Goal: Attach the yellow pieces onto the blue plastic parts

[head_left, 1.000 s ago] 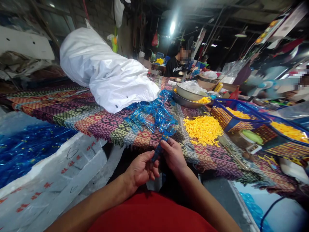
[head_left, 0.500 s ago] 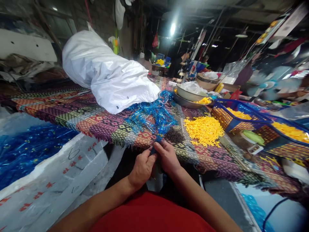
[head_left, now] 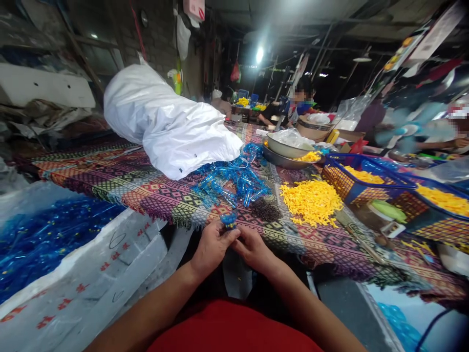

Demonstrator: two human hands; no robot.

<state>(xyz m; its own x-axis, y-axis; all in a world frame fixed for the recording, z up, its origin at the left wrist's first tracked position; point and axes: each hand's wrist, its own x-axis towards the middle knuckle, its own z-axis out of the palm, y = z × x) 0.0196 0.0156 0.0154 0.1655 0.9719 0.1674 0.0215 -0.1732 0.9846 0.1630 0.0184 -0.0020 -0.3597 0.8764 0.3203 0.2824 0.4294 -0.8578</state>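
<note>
My left hand (head_left: 211, 246) is closed in a pinch around a translucent blue plastic piece (head_left: 228, 219) with small yellow parts on it, at the near edge of the table. My right hand (head_left: 255, 250) meets it from the right, thumb and fingers pinched at the lower end of that piece; the fingertips partly hide it. Just beyond the hands lie a loose heap of clear blue plastic pieces (head_left: 234, 182), a small pile of dark tiny parts (head_left: 265, 209) and a larger pile of yellow plastic parts (head_left: 311, 201).
A patterned cloth (head_left: 146, 195) covers the table. A big white sack (head_left: 172, 117) lies across it. On the right stand stacked metal bowls (head_left: 287, 155) and a blue basket (head_left: 361, 193) of yellow parts. A white foam box (head_left: 120, 264) with blue pieces stands at left; a fan (head_left: 406, 129) spins.
My hands have shifted slightly left and down, away from the blue heap. The blue piece now shows yellow parts above my fingers. The camera view has tilted a little.
</note>
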